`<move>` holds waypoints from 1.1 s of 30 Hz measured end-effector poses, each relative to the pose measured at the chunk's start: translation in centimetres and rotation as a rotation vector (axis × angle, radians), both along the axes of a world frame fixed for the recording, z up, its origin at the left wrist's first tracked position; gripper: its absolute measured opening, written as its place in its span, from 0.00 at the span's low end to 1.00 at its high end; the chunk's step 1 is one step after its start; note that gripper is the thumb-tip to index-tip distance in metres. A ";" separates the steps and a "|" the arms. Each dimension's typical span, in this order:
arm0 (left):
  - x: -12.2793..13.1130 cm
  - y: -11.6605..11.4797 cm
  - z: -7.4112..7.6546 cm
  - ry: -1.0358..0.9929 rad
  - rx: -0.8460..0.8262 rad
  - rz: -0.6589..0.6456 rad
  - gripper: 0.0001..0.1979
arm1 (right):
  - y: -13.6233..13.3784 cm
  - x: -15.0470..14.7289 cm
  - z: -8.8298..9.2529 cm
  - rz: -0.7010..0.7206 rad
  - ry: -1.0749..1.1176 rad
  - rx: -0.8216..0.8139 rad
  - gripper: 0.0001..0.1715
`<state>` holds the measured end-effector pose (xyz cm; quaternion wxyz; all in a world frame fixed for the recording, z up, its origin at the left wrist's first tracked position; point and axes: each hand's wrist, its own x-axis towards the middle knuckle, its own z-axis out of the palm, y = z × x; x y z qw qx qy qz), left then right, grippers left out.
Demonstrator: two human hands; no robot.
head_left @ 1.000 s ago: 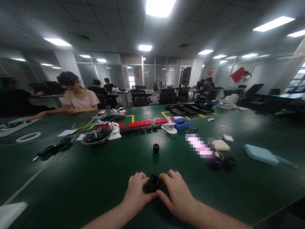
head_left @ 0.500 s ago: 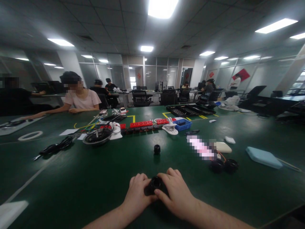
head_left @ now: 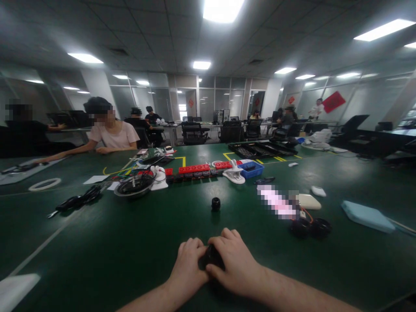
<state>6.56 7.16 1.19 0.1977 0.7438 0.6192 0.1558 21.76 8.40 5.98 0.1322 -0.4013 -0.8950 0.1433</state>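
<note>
Both hands rest on the green table (head_left: 97,242) near its front edge, meeting around a small black round part (head_left: 211,256). My left hand (head_left: 188,262) curls its fingers against the part's left side. My right hand (head_left: 235,260) covers its top and right side with bent fingers, so most of the part is hidden. A second small black cylinder (head_left: 216,203) stands alone on the table a short way beyond my hands.
Two black round parts with orange wires (head_left: 310,227) lie to the right, near a white case (head_left: 308,201) and a light blue pouch (head_left: 368,216). Further back are red blocks (head_left: 193,169), a blue bin (head_left: 249,169), a dark bowl (head_left: 133,187), black cables (head_left: 76,201). A seated person (head_left: 108,132) leans on the table's far left.
My right hand has slid further over the black part, which showed its open top before and is now mostly covered. The view has drifted slightly.
</note>
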 end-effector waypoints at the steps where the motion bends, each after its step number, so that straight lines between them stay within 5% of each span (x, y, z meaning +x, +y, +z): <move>1: 0.0 0.0 0.0 -0.007 0.004 0.001 0.07 | 0.1 0.0 0.1 0.013 -0.003 -0.003 0.17; 24: -0.4 0.6 -0.9 -0.069 0.007 -0.042 0.09 | 1.7 1.3 -1.4 0.112 0.127 -0.073 0.19; 33: -0.1 0.3 -0.2 -0.048 0.018 -0.039 0.08 | 2.1 1.1 -2.2 0.148 0.235 -0.060 0.18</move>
